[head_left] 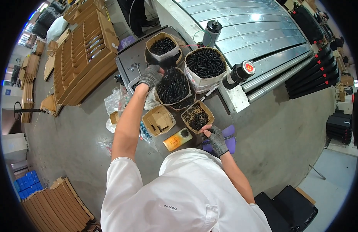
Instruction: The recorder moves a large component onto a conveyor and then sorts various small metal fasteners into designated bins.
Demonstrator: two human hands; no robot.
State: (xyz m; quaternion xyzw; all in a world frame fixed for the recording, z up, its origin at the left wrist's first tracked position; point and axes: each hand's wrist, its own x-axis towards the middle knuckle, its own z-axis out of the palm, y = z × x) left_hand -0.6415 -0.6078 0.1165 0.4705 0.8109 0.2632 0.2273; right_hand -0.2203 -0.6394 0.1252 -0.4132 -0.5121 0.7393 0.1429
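My left hand (151,76), in a grey fingerless glove, reaches between the bins of black parts, its fingers curled. A dark blur lies just beyond them, and what they hold is hidden. Nearest to it is a lined bin (174,88) heaped with black cylindrical parts. My right hand (215,138), gloved alike, has its fingertips closed together at the near edge of a small cardboard box (210,111) of little black rings (198,118). Whatever sits in that pinch is too small to name. Beside it stands another small box (159,120) with a few black pieces.
Two more bins of black parts (162,46) (206,63) stand farther back. A phone in a yellow-orange case (178,139) lies near my body. Beyond the right bins are a slatted metal conveyor (241,27) and a red button (248,67). Stacked cardboard trays (84,58) stand left.
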